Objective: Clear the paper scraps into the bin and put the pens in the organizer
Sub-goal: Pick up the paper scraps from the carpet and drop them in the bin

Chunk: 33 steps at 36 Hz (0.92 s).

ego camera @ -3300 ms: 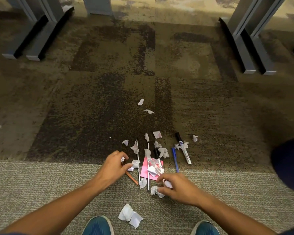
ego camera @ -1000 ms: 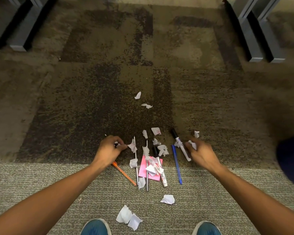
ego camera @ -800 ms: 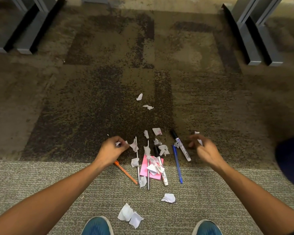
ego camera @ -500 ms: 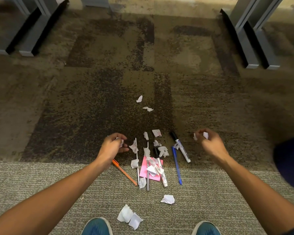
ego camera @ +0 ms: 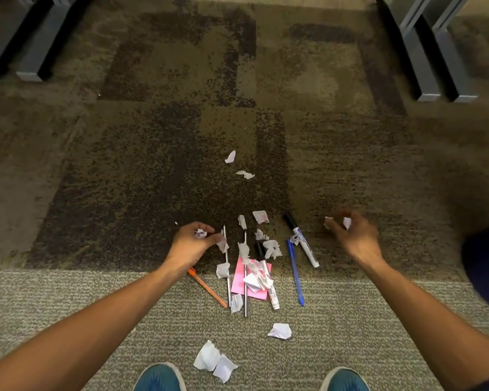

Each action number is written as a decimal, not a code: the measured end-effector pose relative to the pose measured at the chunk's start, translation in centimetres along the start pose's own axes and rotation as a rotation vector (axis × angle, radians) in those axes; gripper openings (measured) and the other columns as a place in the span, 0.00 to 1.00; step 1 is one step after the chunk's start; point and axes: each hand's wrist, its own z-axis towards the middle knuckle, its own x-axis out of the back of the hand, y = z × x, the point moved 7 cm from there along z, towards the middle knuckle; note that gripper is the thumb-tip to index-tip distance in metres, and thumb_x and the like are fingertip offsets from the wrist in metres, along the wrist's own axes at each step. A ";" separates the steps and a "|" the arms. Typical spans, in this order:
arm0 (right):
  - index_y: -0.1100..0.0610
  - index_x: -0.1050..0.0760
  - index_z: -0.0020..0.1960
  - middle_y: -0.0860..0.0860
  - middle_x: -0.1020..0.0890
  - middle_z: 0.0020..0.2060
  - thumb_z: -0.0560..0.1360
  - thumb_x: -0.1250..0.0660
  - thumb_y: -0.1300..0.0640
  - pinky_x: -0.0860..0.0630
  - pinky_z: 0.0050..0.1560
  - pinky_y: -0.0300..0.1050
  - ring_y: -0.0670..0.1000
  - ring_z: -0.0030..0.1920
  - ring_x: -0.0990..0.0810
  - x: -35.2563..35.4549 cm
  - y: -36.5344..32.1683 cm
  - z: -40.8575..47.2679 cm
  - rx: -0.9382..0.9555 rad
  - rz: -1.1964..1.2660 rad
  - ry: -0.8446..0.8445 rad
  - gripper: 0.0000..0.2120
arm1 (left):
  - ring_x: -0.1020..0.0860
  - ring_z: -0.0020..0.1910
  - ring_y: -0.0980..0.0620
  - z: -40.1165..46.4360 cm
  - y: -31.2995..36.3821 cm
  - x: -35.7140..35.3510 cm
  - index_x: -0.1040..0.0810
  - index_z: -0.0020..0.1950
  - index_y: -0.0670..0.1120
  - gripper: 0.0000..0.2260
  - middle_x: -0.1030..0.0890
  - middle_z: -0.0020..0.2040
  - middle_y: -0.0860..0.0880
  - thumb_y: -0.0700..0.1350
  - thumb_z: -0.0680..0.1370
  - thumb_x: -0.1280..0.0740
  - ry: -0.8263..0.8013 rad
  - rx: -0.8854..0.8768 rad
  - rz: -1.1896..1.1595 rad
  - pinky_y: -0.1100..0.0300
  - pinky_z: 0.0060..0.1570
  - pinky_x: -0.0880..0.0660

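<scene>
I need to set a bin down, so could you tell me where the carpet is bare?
Bare carpet lies beyond the two far scraps, and outside the left hand. It is crowded between both hands, around the pink paper.

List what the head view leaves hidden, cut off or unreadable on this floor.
- Orange pen: top end hidden under the left hand.
- Marker label: too small to read.
- Right hand: blurred; scrap count unclear.
- Bin, organizer: not in view.
- Dark blue shape: cut off by the right edge.

Open carpet (ego camera: pixel 181 136) beyond the scraps (ego camera: pixel 239 165); grey furniture feet (ego camera: pixel 424 66) far left and right; pens (ego camera: pixel 295 275) crowded centrally.
</scene>
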 end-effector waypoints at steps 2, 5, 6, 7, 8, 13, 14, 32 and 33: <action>0.47 0.26 0.54 0.44 0.24 0.41 0.75 0.30 0.40 0.30 0.29 0.38 0.40 0.33 0.27 -0.4 0.2 0.1 -0.006 -0.038 -0.023 0.14 | 0.20 0.45 0.52 0.1 -0.1 -0.1 0.19 0.45 0.48 0.14 0.18 0.44 0.50 0.53 0.66 0.21 0.009 -0.015 0.103 0.62 0.38 0.29; 0.47 0.27 0.55 0.45 0.25 0.41 0.74 0.30 0.38 0.30 0.29 0.39 0.43 0.35 0.24 -1.0 0.2 0.4 -0.007 -0.070 -0.061 0.17 | 0.22 0.46 0.56 0.1 0.1 -0.7 0.20 0.46 0.51 0.19 0.21 0.48 0.52 0.59 0.63 0.22 -0.016 -0.076 0.271 0.66 0.37 0.30; 0.47 0.28 0.55 0.46 0.24 0.41 0.73 0.30 0.39 0.30 0.28 0.39 0.44 0.35 0.22 -1.2 0.2 0.5 -0.006 -0.091 -0.079 0.17 | 0.22 0.46 0.55 0.0 0.2 -0.9 0.21 0.47 0.51 0.20 0.22 0.49 0.52 0.60 0.63 0.22 -0.017 -0.099 0.324 0.66 0.36 0.30; 0.48 0.27 0.55 0.47 0.23 0.42 0.74 0.29 0.39 0.31 0.27 0.39 0.46 0.35 0.22 -1.5 0.2 0.6 -0.004 -0.112 -0.093 0.17 | 0.23 0.46 0.54 0.0 0.1 -1.1 0.21 0.48 0.51 0.20 0.24 0.50 0.51 0.60 0.63 0.22 -0.012 -0.123 0.370 0.65 0.36 0.31; 0.49 0.27 0.56 0.49 0.22 0.43 0.74 0.29 0.41 0.31 0.27 0.39 0.46 0.36 0.22 -1.7 0.3 0.7 -0.001 -0.128 -0.101 0.17 | 0.23 0.46 0.54 0.0 0.1 -1.2 0.21 0.48 0.51 0.21 0.26 0.50 0.51 0.59 0.63 0.22 -0.005 -0.146 0.409 0.64 0.37 0.32; 0.52 0.27 0.51 0.52 0.20 0.43 0.78 0.32 0.49 0.34 0.28 0.39 0.46 0.34 0.25 -2.3 0.6 0.9 0.053 -0.208 -0.107 0.08 | 0.24 0.44 0.53 -0.2 0.1 -1.5 0.23 0.49 0.49 0.16 0.26 0.49 0.50 0.55 0.68 0.23 0.000 -0.238 0.483 0.62 0.38 0.32; 0.53 0.27 0.49 0.53 0.19 0.42 0.79 0.33 0.50 0.35 0.29 0.39 0.48 0.35 0.25 -2.3 0.6 0.9 0.059 -0.219 -0.109 0.07 | 0.24 0.44 0.52 -0.3 0.2 -1.5 0.22 0.48 0.49 0.15 0.26 0.48 0.49 0.54 0.69 0.23 -0.004 -0.249 0.478 0.61 0.39 0.32; 0.48 0.23 0.52 0.50 0.14 0.37 0.82 0.42 0.62 0.32 0.25 0.38 0.43 0.27 0.24 -3.0 -3.2 -2.3 0.024 0.221 -0.378 0.12 | 0.15 0.38 0.46 -2.4 -0.9 -0.3 0.26 0.35 0.52 0.07 0.14 0.38 0.46 0.45 0.72 0.31 -0.127 -0.034 -0.078 0.53 0.43 0.20; 0.52 0.23 0.52 0.53 0.15 0.40 0.81 0.43 0.65 0.30 0.25 0.35 0.41 0.28 0.23 -3.2 -3.7 -2.5 0.016 0.270 -0.421 0.13 | 0.15 0.39 0.45 -2.5 -0.7 -0.4 0.27 0.34 0.52 0.11 0.14 0.39 0.43 0.41 0.73 0.31 -0.150 -0.037 -0.138 0.55 0.41 0.20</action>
